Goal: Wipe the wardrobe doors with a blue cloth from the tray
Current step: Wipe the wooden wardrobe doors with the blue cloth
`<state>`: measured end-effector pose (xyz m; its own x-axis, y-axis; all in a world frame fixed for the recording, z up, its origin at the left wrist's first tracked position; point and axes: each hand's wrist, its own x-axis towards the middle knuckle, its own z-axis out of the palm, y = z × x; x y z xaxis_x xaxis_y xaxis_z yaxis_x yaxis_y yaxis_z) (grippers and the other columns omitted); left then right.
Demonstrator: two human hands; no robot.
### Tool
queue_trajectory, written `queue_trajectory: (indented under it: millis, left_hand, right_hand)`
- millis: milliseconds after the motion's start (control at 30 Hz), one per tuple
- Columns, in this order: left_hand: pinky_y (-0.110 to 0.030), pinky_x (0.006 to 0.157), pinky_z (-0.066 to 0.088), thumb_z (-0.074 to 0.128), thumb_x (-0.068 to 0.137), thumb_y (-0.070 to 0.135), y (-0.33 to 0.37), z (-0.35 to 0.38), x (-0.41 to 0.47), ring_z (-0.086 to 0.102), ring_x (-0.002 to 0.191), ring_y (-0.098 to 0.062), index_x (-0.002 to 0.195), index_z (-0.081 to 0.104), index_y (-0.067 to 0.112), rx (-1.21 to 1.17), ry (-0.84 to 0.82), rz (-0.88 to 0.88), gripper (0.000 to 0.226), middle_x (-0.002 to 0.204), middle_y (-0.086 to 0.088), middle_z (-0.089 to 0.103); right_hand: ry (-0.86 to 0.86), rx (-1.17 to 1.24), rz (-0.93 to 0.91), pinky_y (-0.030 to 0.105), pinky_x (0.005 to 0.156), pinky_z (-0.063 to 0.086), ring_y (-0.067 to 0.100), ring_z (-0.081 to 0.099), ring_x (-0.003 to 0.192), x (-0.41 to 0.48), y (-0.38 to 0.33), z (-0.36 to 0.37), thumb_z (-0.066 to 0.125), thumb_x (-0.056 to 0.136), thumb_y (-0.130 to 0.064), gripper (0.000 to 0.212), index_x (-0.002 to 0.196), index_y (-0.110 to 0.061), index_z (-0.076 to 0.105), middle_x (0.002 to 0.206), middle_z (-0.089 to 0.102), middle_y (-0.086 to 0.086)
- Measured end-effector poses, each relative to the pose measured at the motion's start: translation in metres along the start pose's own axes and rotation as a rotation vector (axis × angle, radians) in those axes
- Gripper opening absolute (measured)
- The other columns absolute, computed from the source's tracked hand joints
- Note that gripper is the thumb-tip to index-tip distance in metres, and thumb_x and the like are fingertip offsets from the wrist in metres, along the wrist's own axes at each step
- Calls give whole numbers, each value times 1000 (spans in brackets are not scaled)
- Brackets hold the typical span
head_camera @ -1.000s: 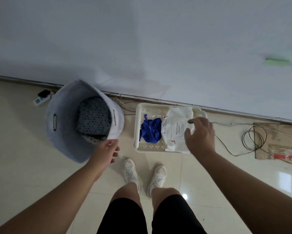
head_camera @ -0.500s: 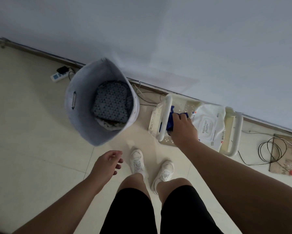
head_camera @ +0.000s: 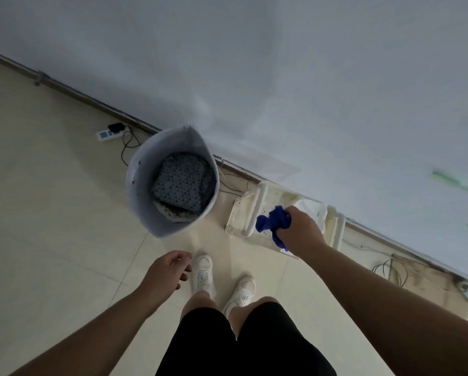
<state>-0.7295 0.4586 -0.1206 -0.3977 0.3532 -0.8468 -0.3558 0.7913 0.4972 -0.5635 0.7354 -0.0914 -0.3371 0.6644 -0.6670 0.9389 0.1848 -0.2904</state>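
Observation:
My right hand grips a crumpled blue cloth, held just above the white perforated tray on the floor. A white wipes pack lies in the tray, mostly hidden behind my hand. My left hand hangs lower left, fingers loosely apart, holding nothing. The pale flat surface fills the upper view; I cannot tell whether it is the wardrobe doors.
A grey fabric basket with patterned cloth inside stands left of the tray. A power strip and cables lie along the base of the pale surface. More cables and cardboard lie at the right. My white shoes stand on the tiled floor.
My right hand went from the wipes pack to the blue cloth, closed on it and lifted it out of the tray. My view tilted and rose. The left hand dropped away from the basket.

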Motion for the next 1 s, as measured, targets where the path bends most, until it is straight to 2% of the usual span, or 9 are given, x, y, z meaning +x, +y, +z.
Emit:
queue_trajectory:
  millis: [133, 233, 333, 433, 500, 733, 833, 933, 1000]
  left_hand:
    - [-29, 66, 52, 59, 103, 27, 9, -21, -46, 67, 76, -14, 104, 74, 27, -72, 40, 38, 16, 93, -1, 77]
    - [-28, 65, 51, 57, 104, 24, 3, -35, -78, 66, 76, -14, 107, 73, 28, -131, 121, 41, 17, 94, -1, 77]
    - [-29, 64, 50, 57, 105, 22, -13, -40, -109, 65, 75, -16, 107, 73, 25, -220, 245, 2, 17, 94, -3, 77]
    - [-31, 66, 50, 56, 105, 20, -38, -33, -143, 65, 77, -19, 106, 73, 24, -364, 400, -67, 18, 97, -6, 77]
    - [-32, 66, 50, 57, 105, 20, -57, -21, -164, 66, 76, -21, 107, 74, 22, -507, 507, -124, 18, 96, -7, 77]
    - [-28, 60, 42, 58, 104, 13, -130, 53, -239, 60, 67, -23, 104, 75, 14, -955, 769, -240, 17, 85, -9, 74]
    - [-27, 59, 42, 59, 104, 12, -165, 100, -275, 60, 66, -23, 102, 75, 14, -1126, 880, -296, 17, 84, -9, 74]
    - [-27, 58, 39, 59, 104, 12, -200, 156, -307, 58, 64, -24, 103, 75, 11, -1345, 972, -356, 16, 82, -10, 73]
    - [-27, 59, 39, 60, 103, 13, -222, 198, -327, 58, 65, -25, 104, 75, 11, -1485, 1041, -401, 15, 84, -12, 73]
  right_hand:
    - [-102, 53, -25, 29, 67, 56, 18, 70, 61, -36, -10, -34, 48, 76, -11, 23, 96, -18, 55, 59, 71, 5]
    - [-186, 2, -138, 29, 73, 52, 16, 69, 59, -55, -22, -54, 46, 73, -12, 14, 76, -12, 60, 57, 70, 8]
    - [-241, -111, -237, 26, 64, 49, 6, 62, 48, -58, -34, -65, 50, 70, -18, 15, 59, -12, 59, 57, 69, 10]
    - [-397, -230, -310, 33, 73, 57, 12, 65, 50, -49, -52, -65, 45, 67, -17, 21, 55, -5, 57, 56, 68, 11]
    - [-485, -276, -355, 31, 74, 57, 11, 64, 51, -43, -66, -63, 44, 64, -13, 17, 53, -8, 55, 54, 68, 6]
    - [-646, -604, -563, 11, 50, 44, 6, 62, 49, -62, -127, -40, 51, 80, 6, 18, 71, -9, 52, 52, 65, 0]
    - [-566, -794, -787, 13, 58, 44, 1, 59, 67, -91, -146, -9, 66, 85, -13, 27, 82, -37, 53, 78, 65, -10]
    - [-686, -991, -888, 24, 72, 48, 10, 60, 78, -130, -164, 39, 62, 89, -11, 10, 89, -19, 56, 86, 63, -2]
    - [-732, -1138, -976, 21, 69, 44, 7, 60, 81, -160, -168, 74, 62, 91, -16, 6, 94, -16, 56, 91, 64, -2]
